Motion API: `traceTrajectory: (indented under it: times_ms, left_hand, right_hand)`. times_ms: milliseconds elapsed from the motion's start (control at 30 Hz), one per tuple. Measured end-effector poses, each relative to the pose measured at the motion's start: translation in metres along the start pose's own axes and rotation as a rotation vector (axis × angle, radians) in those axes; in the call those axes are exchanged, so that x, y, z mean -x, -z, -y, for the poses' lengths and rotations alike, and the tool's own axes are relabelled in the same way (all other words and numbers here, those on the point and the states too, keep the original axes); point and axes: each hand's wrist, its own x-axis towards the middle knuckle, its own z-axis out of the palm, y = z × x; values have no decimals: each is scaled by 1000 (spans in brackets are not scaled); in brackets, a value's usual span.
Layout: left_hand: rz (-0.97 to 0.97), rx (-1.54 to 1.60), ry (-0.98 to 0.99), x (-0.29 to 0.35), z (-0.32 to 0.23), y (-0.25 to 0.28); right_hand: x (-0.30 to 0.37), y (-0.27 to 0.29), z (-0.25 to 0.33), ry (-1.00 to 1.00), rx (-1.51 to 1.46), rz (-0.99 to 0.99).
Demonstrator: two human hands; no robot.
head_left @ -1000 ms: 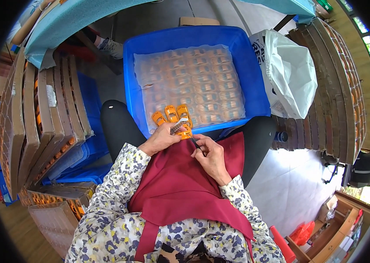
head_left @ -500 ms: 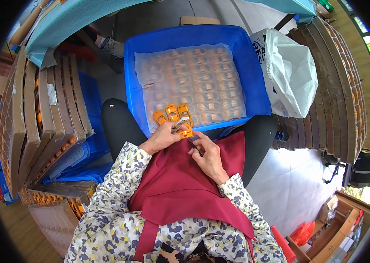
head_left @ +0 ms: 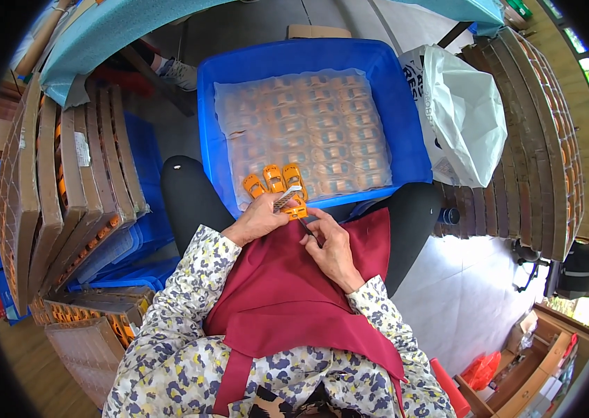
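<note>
Small orange toy cars fanned together at the blue crate's near edge.

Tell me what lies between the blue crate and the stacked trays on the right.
In the head view, a white plastic bag sits between the blue crate and the stacked trays, leaning against both.

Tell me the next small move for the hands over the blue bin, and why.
Probably bring the right hand up to the orange toy car that the left hand holds together with a small grey strip. The right hand's fingertips sit just beside the car, seemingly pinching something too small to make out. Three more cars lie at the near edge of the blue bin.
</note>
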Motion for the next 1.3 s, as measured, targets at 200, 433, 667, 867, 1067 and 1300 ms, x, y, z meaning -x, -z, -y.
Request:
traceTrajectory:
  times_ms: [200,433,667,867,1067,1300]
  left_hand:
    - [-1,-24,1,2,-4,0]
    - [-4,-45,-7,3,-3,-1]
    - [-40,-89,-52,0,4,-5]
    - [-64,-303,-177,-10,8,-1]
    - [-253,-409,-343,29,-32,39]
    - [-724,-480,-790,100,-176,123]
  right_hand:
    - [0,0,4,-93,-55,-26]
    - [3,-1,0,-48,-39,-37]
    - [3,-1,0,-87,-46,-25]
    - [-3,1,3,-56,-34,-35]
    - [-8,12,16,-37,-73,-105]
    - [-7,14,-3,-95,-287,-176]
